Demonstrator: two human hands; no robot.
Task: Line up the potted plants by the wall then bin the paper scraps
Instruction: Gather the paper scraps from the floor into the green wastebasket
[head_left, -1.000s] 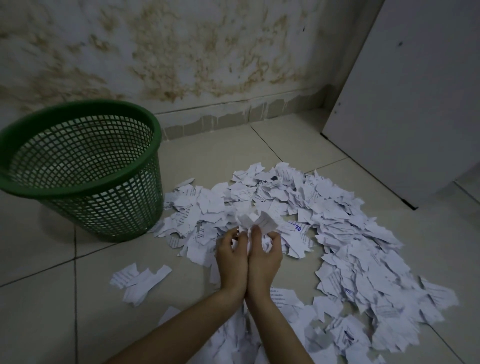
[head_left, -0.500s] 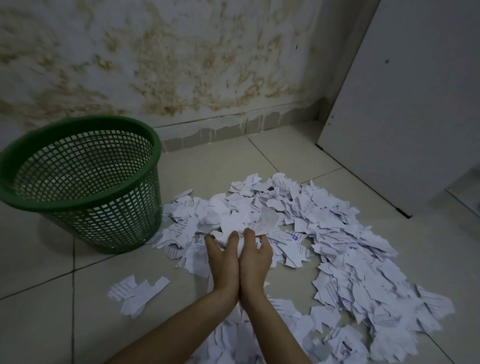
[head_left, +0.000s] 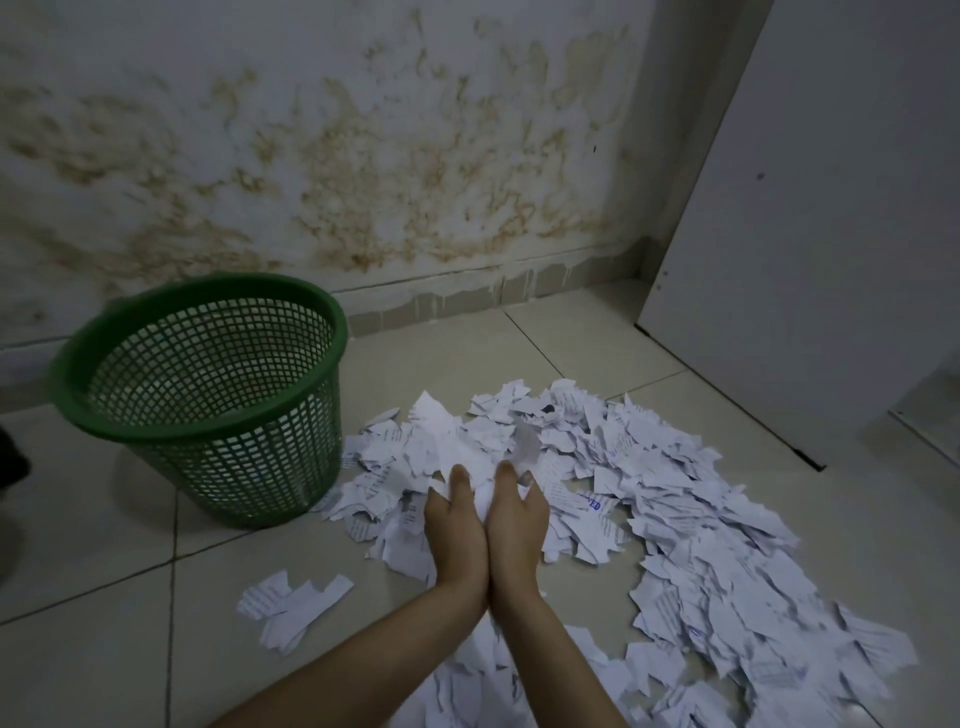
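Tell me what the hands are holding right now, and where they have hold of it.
Left hand and right hand, pressed side by side, cup a bunch of paper scraps from underneath; the scraps stick up past the fingertips.

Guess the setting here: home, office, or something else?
Probably a plain indoor room corner, perhaps a home, though nothing settles it. Cues: tiled floor, damp-stained wall with a skirting strip, a white door panel, and a green mesh wastebasket.

The floor (head_left: 104, 649) is pale tile with dark grout lines. A green mesh bin (head_left: 208, 395) stands upright on it near the wall. A wide heap of torn paper scraps (head_left: 701, 545) lies just beside the bin. A small separate cluster of scraps (head_left: 291, 605) lies nearer the camera.
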